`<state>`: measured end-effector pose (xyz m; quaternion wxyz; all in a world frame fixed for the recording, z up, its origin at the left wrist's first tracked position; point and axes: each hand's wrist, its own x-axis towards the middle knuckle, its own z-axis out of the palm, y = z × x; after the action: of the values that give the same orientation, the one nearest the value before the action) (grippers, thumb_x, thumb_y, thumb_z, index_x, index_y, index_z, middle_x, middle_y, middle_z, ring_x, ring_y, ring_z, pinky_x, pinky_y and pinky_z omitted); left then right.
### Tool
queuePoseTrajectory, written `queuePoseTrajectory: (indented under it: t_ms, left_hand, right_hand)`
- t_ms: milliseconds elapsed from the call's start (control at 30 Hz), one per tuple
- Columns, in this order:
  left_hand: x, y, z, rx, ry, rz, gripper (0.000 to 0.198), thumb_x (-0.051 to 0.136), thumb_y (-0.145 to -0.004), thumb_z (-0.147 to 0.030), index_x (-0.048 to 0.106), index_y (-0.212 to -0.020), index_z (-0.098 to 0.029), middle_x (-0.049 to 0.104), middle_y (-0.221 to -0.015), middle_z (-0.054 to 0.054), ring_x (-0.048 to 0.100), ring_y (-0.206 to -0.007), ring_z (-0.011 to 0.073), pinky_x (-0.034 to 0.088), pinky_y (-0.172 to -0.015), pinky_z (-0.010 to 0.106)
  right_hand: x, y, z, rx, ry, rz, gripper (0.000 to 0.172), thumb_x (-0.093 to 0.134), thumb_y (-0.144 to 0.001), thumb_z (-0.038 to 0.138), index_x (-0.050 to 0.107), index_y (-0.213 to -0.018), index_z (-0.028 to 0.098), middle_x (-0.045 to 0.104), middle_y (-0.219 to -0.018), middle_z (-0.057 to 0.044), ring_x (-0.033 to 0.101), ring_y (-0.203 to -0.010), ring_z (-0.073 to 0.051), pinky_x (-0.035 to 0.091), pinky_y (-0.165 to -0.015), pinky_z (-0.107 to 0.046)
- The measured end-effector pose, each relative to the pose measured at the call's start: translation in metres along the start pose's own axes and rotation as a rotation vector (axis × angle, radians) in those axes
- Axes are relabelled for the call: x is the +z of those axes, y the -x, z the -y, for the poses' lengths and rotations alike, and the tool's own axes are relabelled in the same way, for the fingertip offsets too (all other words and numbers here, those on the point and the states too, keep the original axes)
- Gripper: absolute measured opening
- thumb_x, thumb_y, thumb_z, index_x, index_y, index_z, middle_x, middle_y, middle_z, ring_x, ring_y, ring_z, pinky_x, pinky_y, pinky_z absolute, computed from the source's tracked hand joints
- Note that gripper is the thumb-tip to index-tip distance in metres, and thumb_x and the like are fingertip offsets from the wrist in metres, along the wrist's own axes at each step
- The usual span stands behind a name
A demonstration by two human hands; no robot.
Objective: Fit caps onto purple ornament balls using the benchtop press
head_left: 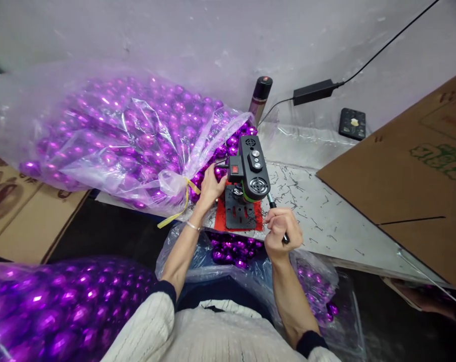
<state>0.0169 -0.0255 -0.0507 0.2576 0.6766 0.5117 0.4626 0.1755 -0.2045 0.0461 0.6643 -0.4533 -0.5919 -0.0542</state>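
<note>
A small black bench machine [249, 173] with a red switch stands on a red mat at the table's near edge. My right hand [282, 230] is closed round its black lever handle [272, 203]. My left hand [209, 187] reaches to the machine's left side, fingers curled among shiny purple balls [220, 173] spilling from a big clear plastic bag [110, 136]; what it grips is hidden. Another open bag of purple balls [231, 250] hangs below the table edge in front of me.
A third bag of purple balls [62, 306] lies at my lower left. Cardboard sheets [420, 161] lean at the right and lie at the left. A spray can [260, 98], a power adapter [313, 92] and a socket block [352, 123] sit by the wall. Wire scraps litter the table [318, 206].
</note>
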Motion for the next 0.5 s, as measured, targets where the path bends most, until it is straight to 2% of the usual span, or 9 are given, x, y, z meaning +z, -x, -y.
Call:
queuePoseTrajectory:
  t_ms: [100,200,333,500]
  left_hand:
    - [-0.012,0.046,-0.004,-0.309,0.348,0.006,0.046,0.066,-0.098,-0.041,0.056,-0.139,-0.023,0.073,-0.124,0.01,0.075,-0.109,0.024,0.062,-0.096,0.04]
    - [-0.013,0.086,-0.012,-0.428,0.539,0.029,0.043,0.065,-0.1,-0.043,0.055,-0.138,-0.025,0.076,-0.12,0.008,0.077,-0.106,0.0204,0.062,-0.094,0.035]
    - [-0.005,0.109,-0.026,-0.373,0.514,0.073,0.05,0.07,-0.097,-0.049,0.052,-0.136,-0.024,0.077,-0.123,0.008,0.076,-0.112,0.0212,0.061,-0.1,0.037]
    - [0.005,0.113,-0.038,-0.216,0.332,0.105,0.054,0.078,-0.091,-0.05,0.054,-0.131,-0.022,0.074,-0.125,0.012,0.075,-0.115,0.0253,0.06,-0.101,0.04]
  right_hand:
    - [0.002,-0.004,0.003,0.01,0.0,-0.021,0.036,0.052,-0.104,0.018,0.051,-0.068,0.023,0.056,-0.06,0.003,0.06,-0.06,-0.014,0.04,-0.055,-0.03]
    - [0.004,-0.011,0.008,0.031,0.006,-0.044,0.038,0.053,-0.103,0.019,0.05,-0.066,0.023,0.056,-0.06,0.002,0.059,-0.058,-0.014,0.04,-0.054,-0.031]
    - [0.004,-0.018,0.011,0.043,0.0,-0.033,0.039,0.053,-0.103,0.02,0.051,-0.065,0.023,0.057,-0.06,0.002,0.058,-0.057,-0.014,0.041,-0.053,-0.031]
    - [0.0,-0.017,0.009,0.021,0.03,0.015,0.036,0.051,-0.105,0.02,0.052,-0.069,0.023,0.057,-0.062,0.002,0.059,-0.059,-0.014,0.042,-0.056,-0.032]
